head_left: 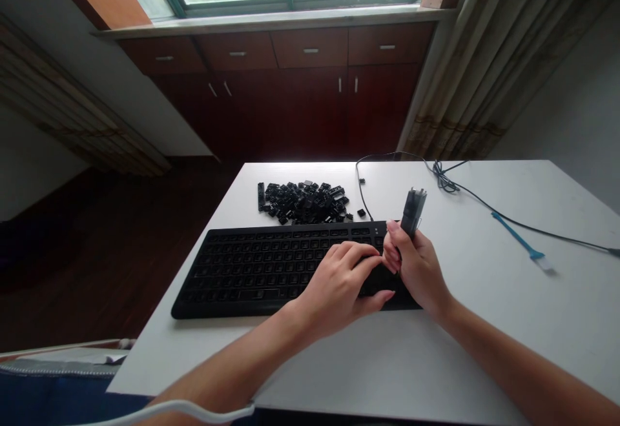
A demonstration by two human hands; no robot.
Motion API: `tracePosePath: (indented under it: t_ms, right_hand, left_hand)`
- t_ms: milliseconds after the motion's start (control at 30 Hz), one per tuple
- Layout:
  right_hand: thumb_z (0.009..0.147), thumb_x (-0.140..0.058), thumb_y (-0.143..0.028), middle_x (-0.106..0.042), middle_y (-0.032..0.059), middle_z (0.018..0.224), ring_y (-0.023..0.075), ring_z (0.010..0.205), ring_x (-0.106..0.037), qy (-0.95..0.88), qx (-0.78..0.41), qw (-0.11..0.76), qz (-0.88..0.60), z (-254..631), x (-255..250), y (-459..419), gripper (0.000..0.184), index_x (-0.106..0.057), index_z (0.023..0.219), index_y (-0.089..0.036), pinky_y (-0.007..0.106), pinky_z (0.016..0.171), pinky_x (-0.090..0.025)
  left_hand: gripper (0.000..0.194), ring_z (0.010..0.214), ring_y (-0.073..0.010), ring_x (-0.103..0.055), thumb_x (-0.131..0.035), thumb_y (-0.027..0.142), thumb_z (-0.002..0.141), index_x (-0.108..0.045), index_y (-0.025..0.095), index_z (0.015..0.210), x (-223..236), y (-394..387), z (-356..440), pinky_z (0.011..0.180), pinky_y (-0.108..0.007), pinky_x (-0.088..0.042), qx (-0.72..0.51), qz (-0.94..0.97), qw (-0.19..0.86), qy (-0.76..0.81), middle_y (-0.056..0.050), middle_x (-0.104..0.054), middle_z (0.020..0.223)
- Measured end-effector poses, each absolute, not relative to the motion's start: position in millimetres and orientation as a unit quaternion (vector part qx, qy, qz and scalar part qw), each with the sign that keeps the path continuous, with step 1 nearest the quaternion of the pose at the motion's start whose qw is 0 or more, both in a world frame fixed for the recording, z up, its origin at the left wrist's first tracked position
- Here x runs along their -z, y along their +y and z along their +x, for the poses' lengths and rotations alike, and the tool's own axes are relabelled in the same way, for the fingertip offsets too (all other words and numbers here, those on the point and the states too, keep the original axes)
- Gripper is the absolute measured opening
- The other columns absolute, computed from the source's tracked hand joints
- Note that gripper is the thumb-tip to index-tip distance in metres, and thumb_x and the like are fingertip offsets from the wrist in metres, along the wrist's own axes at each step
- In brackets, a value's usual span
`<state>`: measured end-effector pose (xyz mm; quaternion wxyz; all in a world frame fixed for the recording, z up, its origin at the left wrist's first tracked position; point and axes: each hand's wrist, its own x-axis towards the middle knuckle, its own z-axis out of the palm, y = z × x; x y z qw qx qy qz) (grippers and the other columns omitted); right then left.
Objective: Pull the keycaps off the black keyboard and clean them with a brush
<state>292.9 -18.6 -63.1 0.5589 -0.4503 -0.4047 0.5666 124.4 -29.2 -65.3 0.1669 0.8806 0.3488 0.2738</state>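
Observation:
A black keyboard lies on the white table with its keycaps off across the part I can see. My left hand rests over its right part, fingers stretched and thumb apart, fingertips close to the other hand. My right hand is wrapped round a dark grey, partly see-through tool with small prongs at its upper end. The tool's lower end is hidden by the hands, so I cannot tell whether it touches the keyboard. Behind the keyboard sits a heap of loose black keycaps.
A blue-handled brush with pale bristles lies on the table at the right. The thin black cable runs from the keyboard's back, past a bundled coil, to the right edge. Single keycaps lie beside the heap.

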Motion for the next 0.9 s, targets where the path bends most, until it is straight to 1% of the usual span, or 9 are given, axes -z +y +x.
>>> tracePosePath:
  t_ms: [67,167,267,367,500,600,733,800,900]
  right_hand:
    - [0.1,-0.055,-0.05,-0.043,-0.0048,0.057,0.0103,0.05,-0.041,-0.462,-0.546,0.531,-0.455,293,64,-22,0.043,-0.045,0.069,-0.022,0.027,0.049,-0.036]
    - [0.103,-0.048,-0.048,-0.05,-0.0022,0.065,0.0125,0.06,-0.049,-0.548,-0.508,0.486,-0.453,296,66,-27,0.038,-0.051,0.076,-0.021,0.028,0.059,-0.041]
    - [0.105,-0.046,-0.044,-0.056,-0.0003,0.074,0.0141,0.068,-0.053,-0.612,-0.456,0.472,-0.441,297,67,-31,0.031,-0.053,0.085,-0.021,0.028,0.067,-0.044]
    - [0.104,-0.049,-0.041,-0.059,0.0002,0.079,0.0145,0.068,-0.054,-0.638,-0.448,0.458,-0.427,293,67,-32,0.023,-0.054,0.093,-0.022,0.028,0.064,-0.044]
    - [0.097,-0.062,-0.041,-0.061,-0.0001,0.079,0.0151,0.066,-0.056,-0.634,-0.47,0.432,-0.438,284,66,-27,0.02,-0.055,0.096,-0.022,0.026,0.059,-0.043]
    - [0.097,-0.06,-0.042,-0.058,-0.0011,0.074,0.0142,0.062,-0.052,-0.622,-0.473,0.433,-0.45,281,67,-23,0.021,-0.056,0.094,-0.022,0.025,0.055,-0.041]
    - [0.099,-0.057,-0.043,-0.051,-0.0022,0.069,0.0128,0.06,-0.046,-0.591,-0.437,0.488,-0.471,277,67,-24,0.031,-0.05,0.078,-0.021,0.025,0.056,-0.041]
    - [0.099,-0.057,-0.042,-0.048,-0.0025,0.068,0.0128,0.06,-0.045,-0.583,-0.425,0.504,-0.474,277,66,-27,0.032,-0.048,0.076,-0.021,0.026,0.057,-0.041]
    - [0.098,-0.057,-0.04,-0.049,-0.0024,0.067,0.013,0.059,-0.046,-0.589,-0.413,0.515,-0.466,278,66,-31,0.029,-0.051,0.077,-0.021,0.026,0.055,-0.042]
  left_hand:
    - [0.062,0.127,-0.0306,-0.056,-0.07,0.049,0.09,-0.051,0.015,0.139,64,-32,125,0.109,-0.049,-0.049,-0.284,0.863,0.207,0.363,-0.016,-0.058,0.139]
    - [0.098,0.141,-0.0358,-0.044,-0.072,0.059,0.086,-0.023,0.013,0.156,65,-38,128,0.116,-0.054,-0.043,-0.309,0.811,0.315,0.385,-0.023,-0.041,0.154]
    - [0.111,0.145,-0.0387,-0.039,-0.07,0.067,0.083,-0.009,0.015,0.16,67,-44,131,0.118,-0.057,-0.04,-0.329,0.762,0.415,0.374,-0.024,-0.033,0.159]
    - [0.105,0.143,-0.0382,-0.042,-0.07,0.066,0.084,-0.015,0.018,0.159,66,-42,135,0.118,-0.056,-0.041,-0.352,0.736,0.457,0.354,-0.021,-0.037,0.157]
    - [0.079,0.132,-0.0338,-0.053,-0.07,0.057,0.088,-0.034,0.018,0.147,62,-32,144,0.111,-0.051,-0.05,-0.387,0.703,0.49,0.34,-0.018,-0.051,0.141]
    - [0.069,0.123,-0.0301,-0.059,-0.069,0.052,0.09,-0.038,0.018,0.141,64,-29,153,0.105,-0.047,-0.054,-0.402,0.673,0.518,0.342,-0.016,-0.056,0.132]
    - [0.082,0.126,-0.0336,-0.055,-0.078,0.052,0.08,-0.037,0.017,0.141,73,-32,162,0.108,-0.052,-0.051,-0.395,0.708,0.465,0.355,-0.017,-0.054,0.134]
    - [0.088,0.126,-0.0354,-0.053,-0.081,0.055,0.075,-0.037,0.017,0.141,74,-34,164,0.106,-0.053,-0.051,-0.375,0.732,0.437,0.366,-0.017,-0.052,0.136]
    - [0.082,0.118,-0.0333,-0.056,-0.078,0.06,0.075,-0.042,0.017,0.135,69,-35,164,0.101,-0.051,-0.054,-0.345,0.754,0.423,0.366,-0.015,-0.053,0.129]
